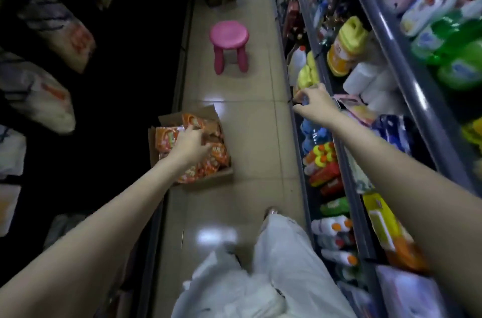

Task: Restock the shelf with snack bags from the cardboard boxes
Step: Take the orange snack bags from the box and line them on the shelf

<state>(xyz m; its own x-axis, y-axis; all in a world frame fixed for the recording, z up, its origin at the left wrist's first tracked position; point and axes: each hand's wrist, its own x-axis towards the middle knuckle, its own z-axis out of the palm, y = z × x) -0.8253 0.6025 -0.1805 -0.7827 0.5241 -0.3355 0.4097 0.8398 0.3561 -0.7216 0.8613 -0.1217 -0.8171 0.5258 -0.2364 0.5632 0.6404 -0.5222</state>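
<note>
Open cardboard box (191, 147) sits on the tiled floor (247, 140), left of centre in the aisle, flaps up, filled with orange snack bags (167, 139). Left hand (190, 144) reaches over the box, fingers spread and loosely bent above the bags; contact or grip cannot be told from this view. Right hand (311, 102) is well apart from the box, out at the right-side shelf (347, 182), fingers curled near the shelf edge beside yellow bottles (307, 74); whether it holds anything cannot be told, picture blurred. Pink stool (229, 44) stands farther down the aisle, beyond the box. White trousers (281, 265) at near centre.
</note>
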